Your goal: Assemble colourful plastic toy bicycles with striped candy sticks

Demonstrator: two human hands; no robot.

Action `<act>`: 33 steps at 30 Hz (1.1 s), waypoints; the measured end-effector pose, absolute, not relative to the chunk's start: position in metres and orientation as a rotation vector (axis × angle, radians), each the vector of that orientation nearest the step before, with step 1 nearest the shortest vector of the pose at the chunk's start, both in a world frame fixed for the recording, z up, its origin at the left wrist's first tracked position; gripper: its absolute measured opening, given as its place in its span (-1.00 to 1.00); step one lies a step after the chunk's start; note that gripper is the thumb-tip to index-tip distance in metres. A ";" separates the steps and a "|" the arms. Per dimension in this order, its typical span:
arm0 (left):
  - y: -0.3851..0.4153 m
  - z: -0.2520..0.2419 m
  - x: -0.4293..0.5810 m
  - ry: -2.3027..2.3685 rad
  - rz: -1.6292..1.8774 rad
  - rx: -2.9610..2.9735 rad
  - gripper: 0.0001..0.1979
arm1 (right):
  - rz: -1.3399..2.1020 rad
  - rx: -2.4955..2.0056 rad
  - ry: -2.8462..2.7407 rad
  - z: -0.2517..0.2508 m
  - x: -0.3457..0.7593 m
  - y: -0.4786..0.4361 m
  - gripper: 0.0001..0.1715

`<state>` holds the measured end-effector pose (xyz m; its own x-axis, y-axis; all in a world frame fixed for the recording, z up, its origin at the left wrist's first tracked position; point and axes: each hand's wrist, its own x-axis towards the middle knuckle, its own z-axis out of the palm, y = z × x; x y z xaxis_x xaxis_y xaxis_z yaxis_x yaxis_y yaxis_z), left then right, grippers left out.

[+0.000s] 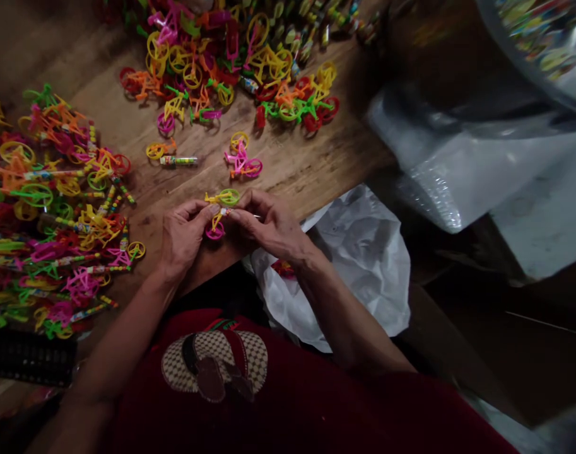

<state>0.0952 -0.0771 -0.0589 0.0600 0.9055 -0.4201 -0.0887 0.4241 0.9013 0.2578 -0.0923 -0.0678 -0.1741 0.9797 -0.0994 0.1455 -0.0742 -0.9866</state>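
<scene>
Between my two hands, over the table's front edge, is a small plastic toy bicycle [217, 221] with a yellow frame, a green wheel and a pink wheel. My left hand [183, 230] pinches it from the left with thumb and forefinger. From the right, the closed fingers of my right hand [269, 221] grip a small tube with a printed label [226, 212] against the frame; most of the tube is hidden by the fingers. Just beyond lie a pink toy bicycle [241, 161] with a yellow wheel and a candy-filled tube [178, 161] beside an orange and yellow piece [159, 149].
A heap of toy bicycles with candy tubes [79, 221] covers the table's left side. More bicycle pieces [193, 69] are piled at the back of the wooden table [297, 161]. A white plastic bag [363, 271] hangs open below the right edge. A round tub [519, 57] stands top right.
</scene>
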 end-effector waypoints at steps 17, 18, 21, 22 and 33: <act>-0.070 -0.053 0.089 1.191 0.745 0.775 -0.69 | 0.400 -1.469 -1.858 -0.082 0.232 -0.129 -0.68; -0.070 -0.052 0.089 1.178 0.731 0.766 -0.69 | 0.418 -1.444 -1.869 -0.082 0.232 -0.130 -0.69; -0.071 -0.052 0.087 1.148 0.698 0.751 -0.68 | 0.457 -1.398 -1.914 -0.082 0.232 -0.132 -0.69; -0.072 -0.052 0.086 1.145 0.702 0.751 -0.68 | 0.452 -1.402 -1.931 -0.082 0.231 -0.133 -0.69; -0.077 -0.056 0.079 1.214 0.701 0.805 -0.69 | 0.480 -1.422 -1.962 -0.080 0.220 -0.136 -0.69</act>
<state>0.0792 -0.0765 -0.0557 0.2140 0.8241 -0.5245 -0.0422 0.5443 0.8378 0.2201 -0.1359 -0.0803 -0.1922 0.9362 0.2943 0.6946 0.3416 -0.6331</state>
